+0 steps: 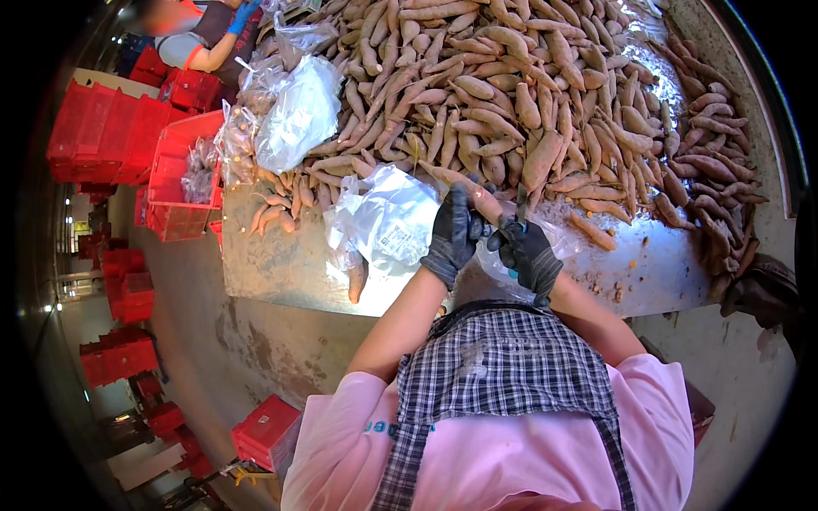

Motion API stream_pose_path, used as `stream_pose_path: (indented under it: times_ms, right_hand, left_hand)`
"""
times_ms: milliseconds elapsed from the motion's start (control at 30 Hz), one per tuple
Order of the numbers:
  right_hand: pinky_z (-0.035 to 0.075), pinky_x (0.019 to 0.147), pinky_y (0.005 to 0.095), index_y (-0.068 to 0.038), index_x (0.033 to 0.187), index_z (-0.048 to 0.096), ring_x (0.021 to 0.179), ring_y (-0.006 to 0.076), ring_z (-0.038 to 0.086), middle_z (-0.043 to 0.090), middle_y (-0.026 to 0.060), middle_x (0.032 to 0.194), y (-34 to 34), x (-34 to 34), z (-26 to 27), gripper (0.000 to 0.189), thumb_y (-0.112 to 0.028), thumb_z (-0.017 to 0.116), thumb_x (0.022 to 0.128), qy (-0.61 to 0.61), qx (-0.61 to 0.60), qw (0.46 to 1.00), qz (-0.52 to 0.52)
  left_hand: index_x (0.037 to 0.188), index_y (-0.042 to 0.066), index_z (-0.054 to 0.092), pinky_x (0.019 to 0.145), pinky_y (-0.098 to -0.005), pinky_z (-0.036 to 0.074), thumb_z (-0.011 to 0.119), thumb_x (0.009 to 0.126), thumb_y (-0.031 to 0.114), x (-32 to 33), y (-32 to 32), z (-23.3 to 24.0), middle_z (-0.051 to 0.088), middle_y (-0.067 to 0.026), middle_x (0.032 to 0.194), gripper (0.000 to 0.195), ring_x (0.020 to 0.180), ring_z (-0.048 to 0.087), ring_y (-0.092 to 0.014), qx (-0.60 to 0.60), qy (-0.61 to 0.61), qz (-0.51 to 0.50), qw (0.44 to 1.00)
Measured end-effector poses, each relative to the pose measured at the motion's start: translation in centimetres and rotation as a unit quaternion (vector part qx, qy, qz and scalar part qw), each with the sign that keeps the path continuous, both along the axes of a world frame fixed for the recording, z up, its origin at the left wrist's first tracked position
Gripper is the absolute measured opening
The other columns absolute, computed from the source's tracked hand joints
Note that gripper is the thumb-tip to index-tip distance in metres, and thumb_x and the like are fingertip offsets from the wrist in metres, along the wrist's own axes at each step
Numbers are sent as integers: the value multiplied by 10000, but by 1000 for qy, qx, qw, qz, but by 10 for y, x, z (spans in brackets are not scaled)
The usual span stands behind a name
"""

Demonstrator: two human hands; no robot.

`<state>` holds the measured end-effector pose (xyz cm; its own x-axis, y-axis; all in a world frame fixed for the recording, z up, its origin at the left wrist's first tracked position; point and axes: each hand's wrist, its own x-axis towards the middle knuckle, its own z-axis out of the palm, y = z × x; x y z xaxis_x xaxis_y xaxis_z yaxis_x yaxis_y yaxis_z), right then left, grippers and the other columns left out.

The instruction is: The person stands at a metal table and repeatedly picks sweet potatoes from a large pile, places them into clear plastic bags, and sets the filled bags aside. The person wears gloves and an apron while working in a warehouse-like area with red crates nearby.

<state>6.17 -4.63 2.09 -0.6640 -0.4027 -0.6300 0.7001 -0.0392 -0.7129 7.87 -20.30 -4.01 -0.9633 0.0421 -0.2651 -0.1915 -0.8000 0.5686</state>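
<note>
My left hand (455, 233), in a dark work glove, grips a long sweet potato (480, 199) over the near edge of the pile. In my right hand (525, 250), gloved the same way, is a small knife (521, 203) with its blade pointing up and away from me. The knife is close to the thick end of the held sweet potato; whether they touch I cannot tell. Left of my left hand lies a white plastic bag (386, 220) bearing a printed label. Clear plastic film (562, 237) lies partly hidden beneath my right hand. A loose sweet potato (592, 230) lies to the right.
A large heap of sweet potatoes (473, 96) covers the far metal table (268, 268). Filled plastic bags (297, 115) stand at its left. Beyond are red crates (105, 134) and a co-worker's blue-gloved hand (243, 16). Trimmed bits (618, 290) litter the right front.
</note>
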Motion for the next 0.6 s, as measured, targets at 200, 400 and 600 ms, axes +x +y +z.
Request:
stream_pose_path:
  times_ms: [200,400,600]
  right_hand:
    - [314,374,222,-13,820,572,415,98,428,579,74,623,7,10,-15,325,-336,574,855,-1,-32,999,17]
    - [411,494,263,-48,1073,558,539,142,515,600,76,768,21,6,-40,318,-260,583,838,192,45,978,63]
    - [495,667,378,-156,1103,570,803,323,597,616,123,932,39,-34,12,321,-106,578,786,586,291,730,198]
  left_hand:
    - [1026,11,517,475,-219,423,560,863,199,4,19,38,602,-70,805,252,533,504,-98,-204,-92,84,971]
    - [976,11,550,607,-293,486,616,811,242,3,10,38,621,-88,780,292,657,592,-184,-489,-6,18,872]
    - [1056,74,558,754,-356,478,671,719,379,13,8,85,636,-149,881,468,830,618,-286,-689,-50,-220,689]
